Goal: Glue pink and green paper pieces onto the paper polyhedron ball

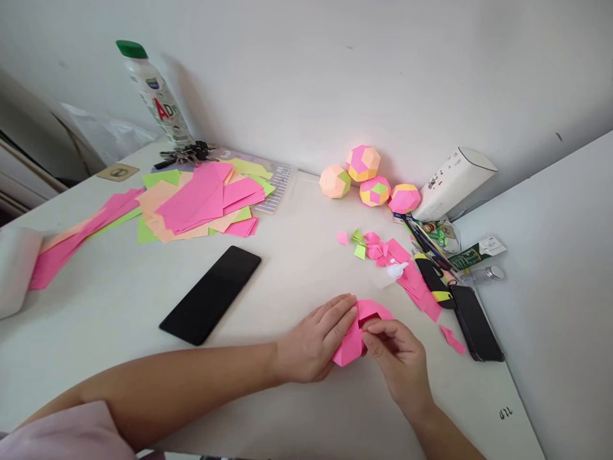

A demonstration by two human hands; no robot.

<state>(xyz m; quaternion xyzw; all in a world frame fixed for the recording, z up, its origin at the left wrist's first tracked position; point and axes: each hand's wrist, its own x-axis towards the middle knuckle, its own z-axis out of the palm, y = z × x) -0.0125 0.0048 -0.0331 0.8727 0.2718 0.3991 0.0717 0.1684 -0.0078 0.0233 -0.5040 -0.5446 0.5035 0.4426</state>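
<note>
A pink folded-paper ball with a dark opening in its upper side is between my two hands, low over the table. My left hand wraps around its left side, fingers laid across the top. At the edge of the opening, my right hand pinches the paper between thumb and forefinger; its other fingers curl and are partly hidden. Small folded pink and green pieces lie just beyond, beside a small white object and pink paper strips.
Several finished paper balls sit against the wall by a white box. A black phone lies left of centre. Coloured paper sheets, keys and a bottle stand behind. A black case lies right.
</note>
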